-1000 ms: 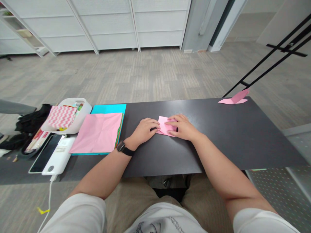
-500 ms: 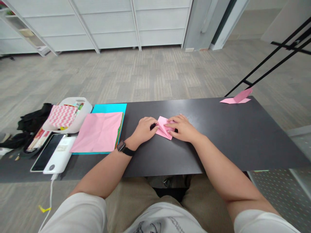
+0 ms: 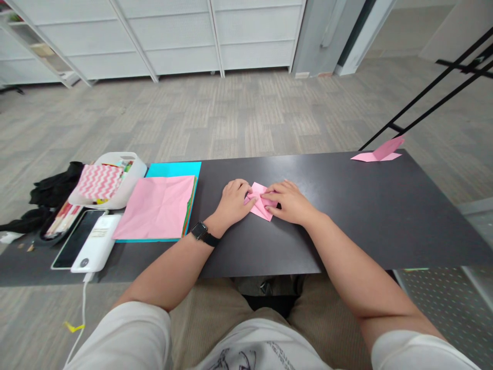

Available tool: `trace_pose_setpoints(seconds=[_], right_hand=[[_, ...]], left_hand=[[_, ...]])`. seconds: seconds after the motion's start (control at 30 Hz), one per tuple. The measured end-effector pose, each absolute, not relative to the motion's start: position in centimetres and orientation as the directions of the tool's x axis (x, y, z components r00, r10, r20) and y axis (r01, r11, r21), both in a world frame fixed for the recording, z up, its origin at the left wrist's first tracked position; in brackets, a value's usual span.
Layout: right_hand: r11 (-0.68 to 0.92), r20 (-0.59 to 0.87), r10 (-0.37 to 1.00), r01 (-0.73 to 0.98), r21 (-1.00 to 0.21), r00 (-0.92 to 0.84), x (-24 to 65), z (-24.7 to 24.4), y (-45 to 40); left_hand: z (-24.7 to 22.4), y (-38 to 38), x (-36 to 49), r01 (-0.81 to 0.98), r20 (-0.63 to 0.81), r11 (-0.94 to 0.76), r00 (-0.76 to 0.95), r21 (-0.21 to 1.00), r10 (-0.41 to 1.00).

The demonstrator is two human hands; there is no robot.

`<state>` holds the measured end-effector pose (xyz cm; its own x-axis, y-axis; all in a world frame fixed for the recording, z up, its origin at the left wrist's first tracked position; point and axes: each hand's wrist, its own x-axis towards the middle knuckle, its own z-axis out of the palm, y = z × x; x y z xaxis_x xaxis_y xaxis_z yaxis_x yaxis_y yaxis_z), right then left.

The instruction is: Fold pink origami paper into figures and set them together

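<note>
Head view: your left hand (image 3: 233,201) and right hand (image 3: 291,202) meet over a small folded pink paper (image 3: 262,206), mid-bench (image 3: 358,210), in front of you. Paper sits between them, creases and flaps showing, one corner toward the far edge, another toward you. Left fingers are curled, thumb and fingertips on the paper's left side. Right fingers are slightly parted, fingertips and thumb on its right side, partly covering it. Can't tell whether either hand truly pinches a layer or just presses. Hands are close but apart. Black watch (image 3: 200,230) on your left wrist.

Left of your left hand: a large creased pink sheet (image 3: 157,205) lies on a blue sheet (image 3: 175,169), with green and orange edges peeking out along its right side. Beyond that, a white basket (image 3: 131,191) with a pink-and-white zigzag item (image 3: 100,181) in it. Nearer you, a phone (image 3: 77,241) lies flat, a white power bank (image 3: 96,245) just beside it and partly over it, white cable (image 3: 83,303) running off the near edge. Dark tray (image 3: 54,234) with red-and-white items left of the phone; black cloth (image 3: 57,186) behind.

Far right corner: second folded pink piece (image 3: 379,154), one flap raised, well apart from your hands.
</note>
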<state>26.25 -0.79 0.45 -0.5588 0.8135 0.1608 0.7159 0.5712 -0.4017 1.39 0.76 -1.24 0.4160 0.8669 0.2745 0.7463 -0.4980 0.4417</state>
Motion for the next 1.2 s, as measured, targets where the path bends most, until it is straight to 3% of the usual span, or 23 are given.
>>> trace_pose_setpoints(seconds=[0.2, 0.37, 0.57, 0.73, 1.2], right_hand=[[0.569, 0.162, 0.813, 0.708, -0.418, -0.559, 26.2, 0.4, -0.8], [0.592, 0.188, 0.803, 0.719, -0.365, -0.566, 26.0, 0.0, -0.8], [0.525, 0.194, 0.851, 0.798, -0.295, -0.488, 26.3, -0.2, -0.7], [0.51, 0.207, 0.86, 0.809, -0.294, -0.467, 26.7, -0.5, -0.6], [0.493, 0.191, 0.87, 0.821, -0.287, -0.455, 26.3, -0.3, -0.7]], left_hand=[[-1.2, 0.5, 1.9, 0.788, 0.264, -0.471, 0.394, 0.395, 0.88], [-0.7, 0.4, 2.1, 0.8, 0.269, -0.47, 0.392, 0.372, 0.88], [0.1, 0.0, 1.5, 0.649, 0.366, -0.657, 0.547, 0.383, 0.753], [-0.3, -0.1, 0.9, 0.542, 0.242, -0.763, 0.735, 0.351, 0.633], [0.0, -0.9, 0.2, 0.641, 0.135, -0.713, 0.709, 0.285, 0.692]])
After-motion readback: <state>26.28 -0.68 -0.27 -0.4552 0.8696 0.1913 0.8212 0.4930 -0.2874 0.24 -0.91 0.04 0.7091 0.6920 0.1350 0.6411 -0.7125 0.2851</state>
